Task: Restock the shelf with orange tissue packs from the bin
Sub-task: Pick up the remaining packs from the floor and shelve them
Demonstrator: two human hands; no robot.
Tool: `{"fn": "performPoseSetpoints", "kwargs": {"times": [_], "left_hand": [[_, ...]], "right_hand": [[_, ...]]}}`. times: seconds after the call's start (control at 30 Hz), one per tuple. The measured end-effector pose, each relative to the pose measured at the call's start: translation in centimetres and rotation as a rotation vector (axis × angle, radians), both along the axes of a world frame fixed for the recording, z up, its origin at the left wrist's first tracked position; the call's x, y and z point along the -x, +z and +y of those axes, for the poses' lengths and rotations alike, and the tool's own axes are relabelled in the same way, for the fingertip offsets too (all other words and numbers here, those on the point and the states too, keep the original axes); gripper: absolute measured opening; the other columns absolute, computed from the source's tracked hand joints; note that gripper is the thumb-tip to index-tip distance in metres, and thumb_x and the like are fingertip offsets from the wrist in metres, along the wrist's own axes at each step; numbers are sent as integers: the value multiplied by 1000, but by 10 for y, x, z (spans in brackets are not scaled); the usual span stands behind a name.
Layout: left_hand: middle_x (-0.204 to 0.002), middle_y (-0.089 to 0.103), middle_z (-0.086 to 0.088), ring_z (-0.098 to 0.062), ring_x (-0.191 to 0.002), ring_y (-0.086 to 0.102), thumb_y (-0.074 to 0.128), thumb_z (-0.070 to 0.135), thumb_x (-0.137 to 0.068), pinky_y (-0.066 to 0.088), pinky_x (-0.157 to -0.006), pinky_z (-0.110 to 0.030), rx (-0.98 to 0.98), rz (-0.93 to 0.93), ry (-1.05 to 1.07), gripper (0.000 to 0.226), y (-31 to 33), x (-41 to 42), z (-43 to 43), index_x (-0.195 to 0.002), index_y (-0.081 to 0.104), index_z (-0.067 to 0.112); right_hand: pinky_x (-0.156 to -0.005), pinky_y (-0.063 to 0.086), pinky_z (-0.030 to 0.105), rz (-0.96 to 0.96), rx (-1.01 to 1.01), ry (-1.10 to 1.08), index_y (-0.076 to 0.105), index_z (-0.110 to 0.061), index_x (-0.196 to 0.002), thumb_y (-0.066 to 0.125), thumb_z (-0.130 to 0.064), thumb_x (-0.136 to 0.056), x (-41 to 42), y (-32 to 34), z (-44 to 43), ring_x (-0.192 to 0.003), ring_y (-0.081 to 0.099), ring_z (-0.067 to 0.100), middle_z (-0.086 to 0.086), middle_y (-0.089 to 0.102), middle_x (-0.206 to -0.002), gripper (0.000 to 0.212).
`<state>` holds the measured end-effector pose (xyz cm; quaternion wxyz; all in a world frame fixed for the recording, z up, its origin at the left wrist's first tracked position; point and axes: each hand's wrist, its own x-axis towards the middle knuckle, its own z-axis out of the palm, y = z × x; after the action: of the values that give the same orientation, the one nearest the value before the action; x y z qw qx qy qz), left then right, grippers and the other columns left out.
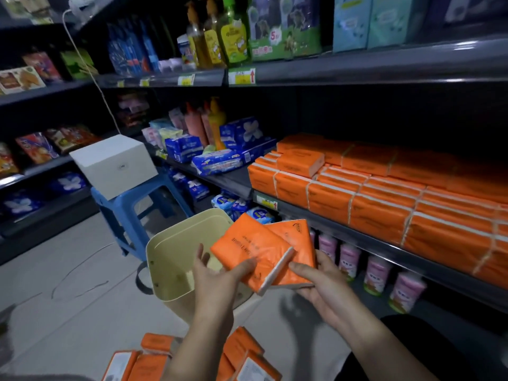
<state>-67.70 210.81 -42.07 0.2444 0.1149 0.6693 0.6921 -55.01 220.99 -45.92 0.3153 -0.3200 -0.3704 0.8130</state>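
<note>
Left hand: holds the front orange tissue pack with the thumb laid on its top face. The other fingers show past the left edge of the pack; how they lie under it I cannot tell.
Right hand: grips the rear orange tissue pack, thumb on top near the lower corner and fingers curled below it.
Hands together: close side by side, each one with its own pack. The front pack overlaps the rear one, and both are tilted.
Place of the two packs: in the air, over the right rim of the cream bin and in front of the shelf edge.
Bin: stands on the grey floor, open at the top. What lies at its bottom is hidden by the left forearm.
Shelf: carries the stacked orange packs in rows, several layers high, bound with pale straps.
Floor packs: more loose orange packs lie near the bottom of the view, partly behind the forearms.
Left of the orange stack: blue tissue packs on the same shelf level.
Below the shelf: pink canisters stand upright in a row.
Behind the bin: a white box rests on a blue plastic stool.
</note>
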Motion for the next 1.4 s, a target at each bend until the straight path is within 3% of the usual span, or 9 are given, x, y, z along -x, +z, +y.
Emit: {"fn": "performPoseSetpoints", "kwargs": {"times": [0.17, 0.33, 0.43, 0.57, 0.63, 0.8, 0.93, 1.2, 1.4], "left_hand": [[-106, 64, -14, -30, -94, 65, 82, 7, -52, 50, -92, -48, -57, -289, -13, 104, -12, -3, 24, -139, 26, 22], [-104, 57, -9, -19, -78, 58, 69, 3, -76, 47, -65, -32, -121, -359, 9, 85, 7, -7, 57, -137, 18, 33], [-103, 58, -9, -18, -77, 59, 67, -1, -78, 44, -57, -28, -130, -329, -16, 84, 20, -2, 77, -140, 18, 25], [-105, 68, -18, -19, -72, 66, 65, -5, -76, 52, -52, -22, -57, -259, -151, 47, 28, 14, 96, -121, 54, -1], [-97, 71, -18, -19, -69, 68, 64, -5, -76, 53, -53, -21, -32, -211, -211, 33, 28, 21, 104, -109, 63, -2], [-95, 69, -11, -28, -84, 66, 71, -2, -73, 53, -81, -42, -30, -169, -178, 52, 33, 31, 121, -118, 46, 10], [-94, 71, -12, -25, -75, 66, 67, -3, -78, 52, -65, -35, -9, -140, -216, 37, 35, 37, 128, -109, 54, 12], [-93, 72, -14, -26, -74, 65, 65, -8, -78, 48, -61, -32, 1, -76, -275, 35, 26, 36, 136, -108, 56, 7], [-84, 73, -10, -21, -66, 68, 64, -9, -77, 51, -56, -29, 16, -61, -326, 34, 20, 29, 143, -107, 57, 7]], "right_hand": [[-64, 53, 26, -41, -18, -19, 57, -13, -112, 52, 12, -80, -2, 1, 12, -71, 70, 13, 1, 74, -79, 40], [-78, 55, 35, -94, -102, -97, 60, -20, -113, 53, 8, -80, -7, 22, 37, -88, 67, 20, 7, 70, -100, 44], [-66, 53, 41, -168, -184, -205, 53, -18, -119, 54, 5, -83, -15, 42, 74, -76, 62, 19, 7, 64, -98, 42], [-98, 45, 45, -239, -230, -385, 42, -8, -129, 56, 2, -85, -21, 56, 137, -86, 60, 21, 9, 60, -84, 47], [-102, 42, 43, -280, -230, -406, 35, -7, -133, 56, -3, -87, -20, 58, 165, -90, 61, 25, 16, 63, -72, 51], [-87, 52, 37, -379, -180, -339, 45, -13, -111, 61, -13, -86, -5, 48, 226, -79, 67, 24, 25, 68, -81, 30], [-84, 53, 42, -498, -261, -331, 55, 1, -101, 60, -20, -89, 4, 46, 250, -75, 62, 31, 19, 64, -67, 24], [-102, 36, 34, -1051, -863, -245, 41, -12, -135, 79, -39, -69, -23, 53, 217, -125, 41, 27, 10, 38, -134, 81], [-94, 44, 37, -1306, -1503, -90, 48, -14, -133, 65, -29, -84, -15, 36, 210, -119, 41, 27, 8, 45, -132, 54]]}}
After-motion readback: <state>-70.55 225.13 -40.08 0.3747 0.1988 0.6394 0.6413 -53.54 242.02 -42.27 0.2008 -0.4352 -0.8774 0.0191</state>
